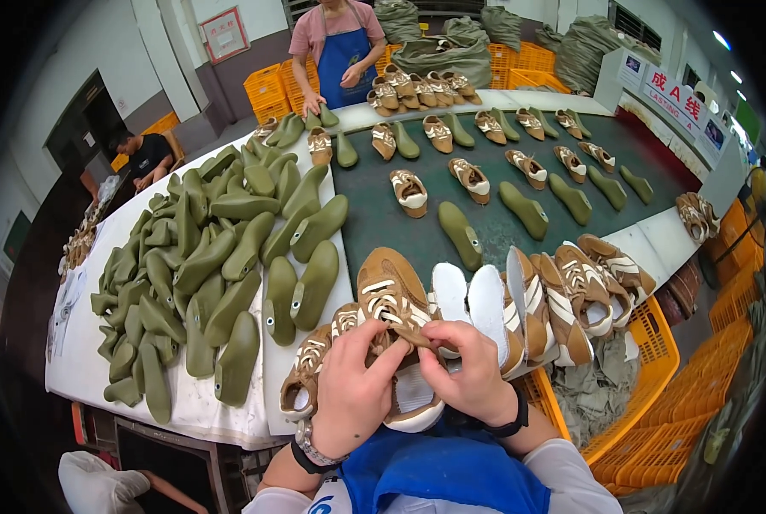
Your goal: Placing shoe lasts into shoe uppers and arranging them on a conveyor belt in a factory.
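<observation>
brown shoe (pixel 393 287), tongue (pixel 414 335) between fingers (pixel 456 332)

A white-topped table (pixel 250 415) carries a large heap of olive-green shoe lasts (pixel 246 244). Beside it, a dark green belt (pixel 370 223) bears spaced rows of brown shoes (pixel 408 193) and single lasts (pixel 460 233). On the pale far ledge (pixel 490 97) stands a cluster of brown-and-white shoes (pixel 400 86); along the near ledge (pixel 648 236), more sneakers (pixel 584 291) crowd together with white insole-shaped pieces (pixel 486 300) among them.
</observation>
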Demonstrator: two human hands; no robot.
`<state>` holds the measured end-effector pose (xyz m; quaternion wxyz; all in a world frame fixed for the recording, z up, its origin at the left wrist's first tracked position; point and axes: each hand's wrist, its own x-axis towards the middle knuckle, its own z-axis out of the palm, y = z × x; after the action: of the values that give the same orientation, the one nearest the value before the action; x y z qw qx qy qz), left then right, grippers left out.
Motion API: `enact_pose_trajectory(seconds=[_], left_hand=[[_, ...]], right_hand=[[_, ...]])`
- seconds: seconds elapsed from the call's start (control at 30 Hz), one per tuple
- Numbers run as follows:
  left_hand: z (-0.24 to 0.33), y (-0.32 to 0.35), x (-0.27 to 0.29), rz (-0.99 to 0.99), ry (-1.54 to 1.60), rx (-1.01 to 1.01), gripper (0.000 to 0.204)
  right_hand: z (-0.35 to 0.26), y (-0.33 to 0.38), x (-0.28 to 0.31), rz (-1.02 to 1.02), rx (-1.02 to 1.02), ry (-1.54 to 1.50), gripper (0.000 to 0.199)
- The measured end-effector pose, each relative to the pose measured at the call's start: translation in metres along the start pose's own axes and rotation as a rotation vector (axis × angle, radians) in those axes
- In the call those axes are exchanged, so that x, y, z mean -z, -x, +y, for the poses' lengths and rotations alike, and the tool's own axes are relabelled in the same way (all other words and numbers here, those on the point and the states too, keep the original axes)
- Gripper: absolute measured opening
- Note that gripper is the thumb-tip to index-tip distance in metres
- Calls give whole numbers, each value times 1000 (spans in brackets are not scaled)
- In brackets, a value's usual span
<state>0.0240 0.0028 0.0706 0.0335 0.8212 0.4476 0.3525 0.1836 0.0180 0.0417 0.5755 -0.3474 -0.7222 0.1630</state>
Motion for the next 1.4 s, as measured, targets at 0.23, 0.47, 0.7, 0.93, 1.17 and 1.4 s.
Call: enact_pose_trajectory(seconds=[0.23, 0.47, 0.7, 0.93, 1.17, 1.4], left_hand=[[-18, 2, -1, -8, 586, 1, 17], [-21, 6, -7, 31, 799, 287, 26], [-26, 10, -20, 217, 442, 263, 44], [-25, 12, -22, 230, 257, 138, 35], [-52, 25, -13, 144, 353, 229, 29], [-104, 2, 22, 62, 122, 295, 44]], right_hand=[[-2, -3, 3, 37, 109, -13, 30], [7, -6, 9, 40, -87, -75, 24], [-1, -16, 14, -249, -68, 155, 50], [14, -20, 2, -365, -47, 417, 65], [28, -10, 0, 6, -39, 47, 45], [35, -10, 53, 116, -206, 32, 38]])
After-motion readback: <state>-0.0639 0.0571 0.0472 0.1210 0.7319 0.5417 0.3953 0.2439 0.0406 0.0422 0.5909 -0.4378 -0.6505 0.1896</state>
